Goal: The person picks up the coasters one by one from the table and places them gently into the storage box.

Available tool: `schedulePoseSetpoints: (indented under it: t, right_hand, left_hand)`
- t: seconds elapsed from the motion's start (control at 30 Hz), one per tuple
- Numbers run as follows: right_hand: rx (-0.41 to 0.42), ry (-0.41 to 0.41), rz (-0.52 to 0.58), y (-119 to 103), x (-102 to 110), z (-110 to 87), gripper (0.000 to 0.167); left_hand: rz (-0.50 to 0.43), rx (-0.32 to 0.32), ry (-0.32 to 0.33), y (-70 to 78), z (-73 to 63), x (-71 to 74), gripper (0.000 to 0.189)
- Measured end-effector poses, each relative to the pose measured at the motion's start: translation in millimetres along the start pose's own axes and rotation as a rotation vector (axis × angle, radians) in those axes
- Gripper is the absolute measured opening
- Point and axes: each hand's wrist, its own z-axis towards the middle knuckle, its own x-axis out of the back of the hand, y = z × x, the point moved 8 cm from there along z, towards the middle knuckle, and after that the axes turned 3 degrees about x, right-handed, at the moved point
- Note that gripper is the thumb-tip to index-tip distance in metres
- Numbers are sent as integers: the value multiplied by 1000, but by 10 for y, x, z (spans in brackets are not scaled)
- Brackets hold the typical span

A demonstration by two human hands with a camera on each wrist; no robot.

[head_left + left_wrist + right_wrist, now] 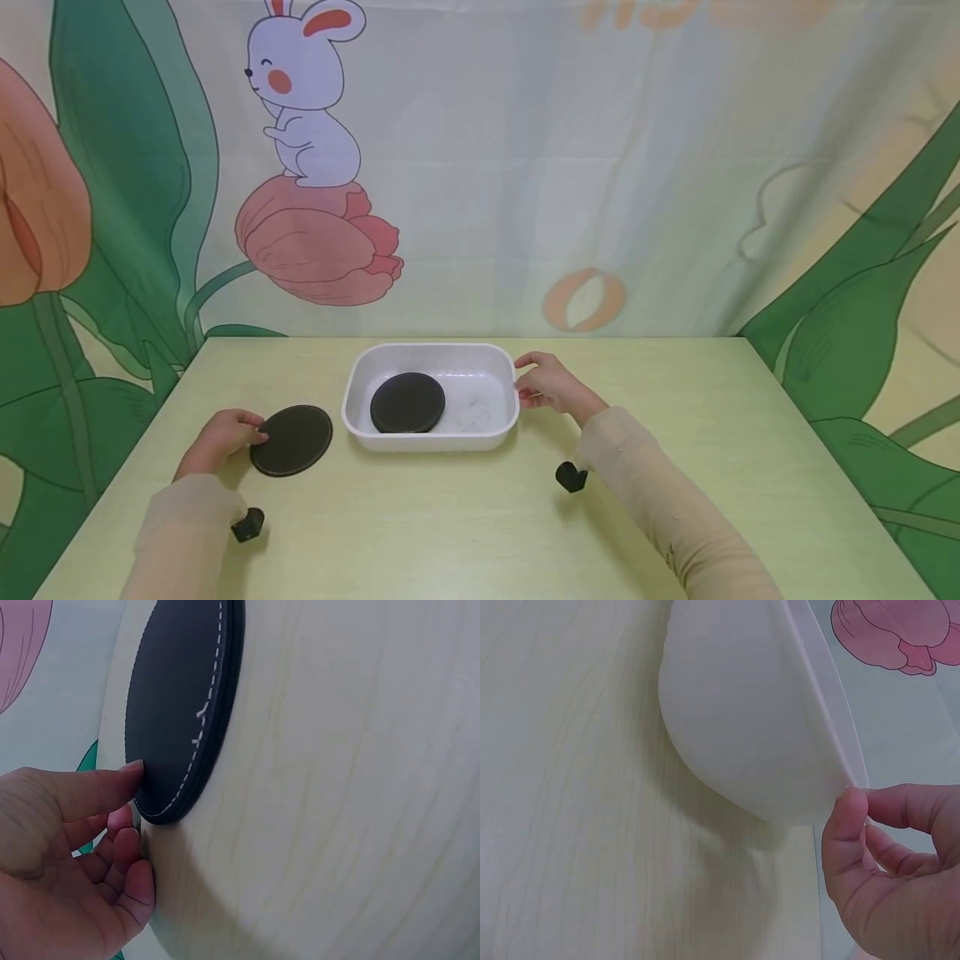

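A round black coaster [291, 440] with white stitching round its edge lies left of a white rectangular basin [431, 444]. My left hand [225, 437] pinches its near-left edge; in the left wrist view the thumb [112, 787] presses the top face and the other fingers curl below the edge. Inside the basin, toward its left end, lies a second round black coaster [407, 403]. At the basin's right end my right hand [551, 385] holds the rim between thumb and fingers, seen close up in the right wrist view against the basin's outer wall [742, 712].
Everything stands on a pale wood-grain table [450, 525]. Behind its far edge hangs a printed curtain [480, 208] with a rabbit and flowers. A small black piece hangs at each sleeve cuff.
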Motion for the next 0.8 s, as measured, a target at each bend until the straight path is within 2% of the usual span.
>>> schedulePoseSetpoints:
  t: [0.17, 0.43, 0.67, 0.8]
  right_hand:
    - [3, 8, 6, -22, -5, -17, 39]
    - [4, 9, 8, -7, -2, -9, 37]
    - [3, 2, 3, -29, -8, -9, 38]
    - [1, -2, 6, -34, -7, -8, 38]
  left_hand:
    - [6, 6, -9, -12, 9, 0, 39]
    - [-46, 37, -35, -75, 35, -33, 40]
    - [-52, 70, -63, -73, 9, -24, 39]
    - [-82, 55, -85, -39, -38, -2, 40]
